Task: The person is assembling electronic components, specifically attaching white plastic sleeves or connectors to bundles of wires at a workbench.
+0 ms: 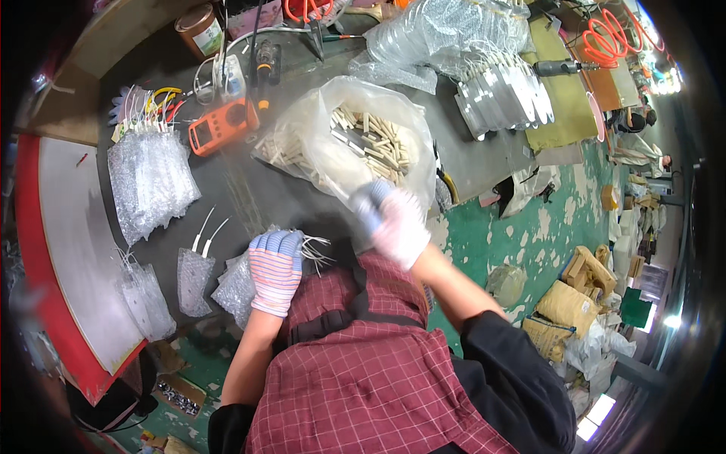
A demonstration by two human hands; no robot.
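bubble-wrapped bundle (236, 287) w/ white wires (316, 247): at near edge of bench, in l hand, wires sticking out to the r of the fist. rest of setup, big to small:

- floor (560, 219): green, paint worn off in pale patches, r of bench.
- bench (291, 198): dark grey top, crowded at far side.
- board (83, 242): whitish, red border, along l edge.
- bubble-wrap pile (454, 34): clear, far side, approx. centre-r.
- plastic bag (340, 166): translucent, mouth open, mid-bench, directly beyond both hands.
- wrapped stack (151, 178): bench l, white leads at far end.
- flat plates (507, 94): silvery, white leads, in a row near the pile.
- lower wrapped pack (144, 299): near-l, beside board.
- r hand (391, 219): striped glove, over near edge of bag; motion blur, can't tell if fingers are gripping or loose, nor if touching bag.
- l hand (275, 265): glove w/ blue + reddish stripes; fingers curled tight round wire end of bundle.
- meter (221, 127): orange, handheld type, tilted, betw. wrapped stack & bag.
- single sleeve (195, 284): bubble wrap, 2 white leads pointing away from person; just l of bundle, apart from l hand.
- sticks (393, 144): cream, short, many, loose in bag at mixed angles.
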